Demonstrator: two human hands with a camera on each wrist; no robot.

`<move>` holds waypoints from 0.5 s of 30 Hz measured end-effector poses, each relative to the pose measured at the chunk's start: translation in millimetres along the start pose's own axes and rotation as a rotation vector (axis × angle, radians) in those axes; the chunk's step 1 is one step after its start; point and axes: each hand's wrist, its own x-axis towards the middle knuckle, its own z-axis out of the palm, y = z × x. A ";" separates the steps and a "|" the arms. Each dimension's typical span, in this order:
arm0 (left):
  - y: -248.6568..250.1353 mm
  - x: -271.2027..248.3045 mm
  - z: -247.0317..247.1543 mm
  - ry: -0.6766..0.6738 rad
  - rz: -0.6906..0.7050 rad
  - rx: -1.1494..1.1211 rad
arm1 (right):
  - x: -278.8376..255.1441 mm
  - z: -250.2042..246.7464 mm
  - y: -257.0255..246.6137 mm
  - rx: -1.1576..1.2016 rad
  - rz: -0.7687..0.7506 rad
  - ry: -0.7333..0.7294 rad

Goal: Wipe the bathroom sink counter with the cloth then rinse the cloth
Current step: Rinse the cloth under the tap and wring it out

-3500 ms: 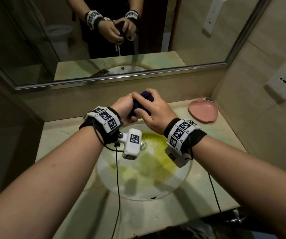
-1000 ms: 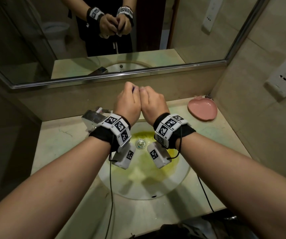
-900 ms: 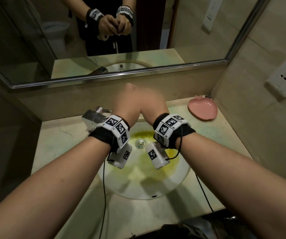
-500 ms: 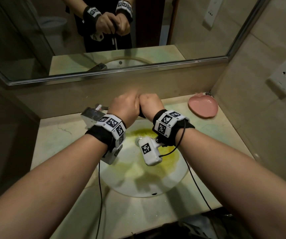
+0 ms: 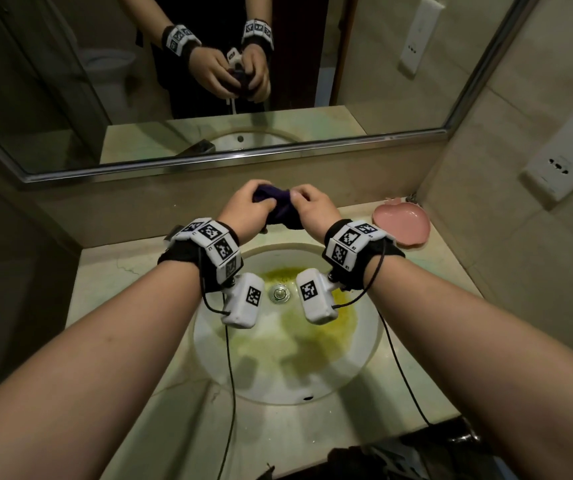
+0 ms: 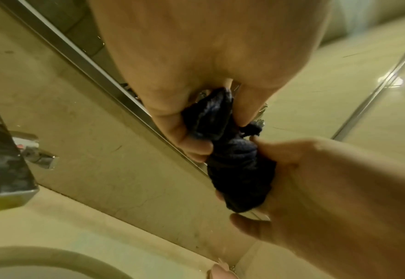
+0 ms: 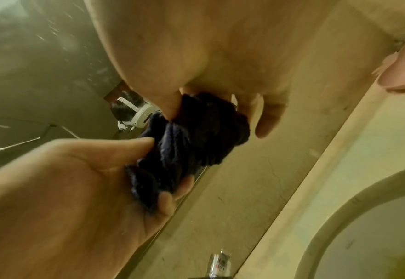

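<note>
A dark purple cloth point(image 5: 280, 209) is bunched and twisted between both hands, held in the air over the back rim of the white sink point(image 5: 261, 368). My left hand point(image 5: 243, 211) grips its left end with curled fingers. My right hand point(image 5: 312, 211) grips the right end. In the left wrist view the cloth point(image 6: 234, 160) runs from my left hand point(image 6: 196, 75) to my right hand point(image 6: 328, 188). In the right wrist view the cloth point(image 7: 191, 136) hangs between my right hand point(image 7: 208, 47) and my left hand point(image 7: 65, 188). The basin is stained yellow-green around the drain point(image 5: 280, 293).
A pale stone counter point(image 5: 122, 271) surrounds the sink. A pink dish point(image 5: 401, 223) sits at its back right corner. The metal faucet point(image 6: 3, 160) stands left of the hands. A mirror point(image 5: 382, 81) fills the back wall, and a socket plate point(image 5: 569, 161) is on the right wall.
The fists, pressed together and hiding the cloth half a second ago, have turned and parted slightly. The twisted cloth now shows between them.
</note>
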 end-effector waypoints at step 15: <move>4.4 30.0 60.3 -0.007 -0.256 -0.379 | 7.6 -45.5 46.7 -0.188 -0.027 -0.054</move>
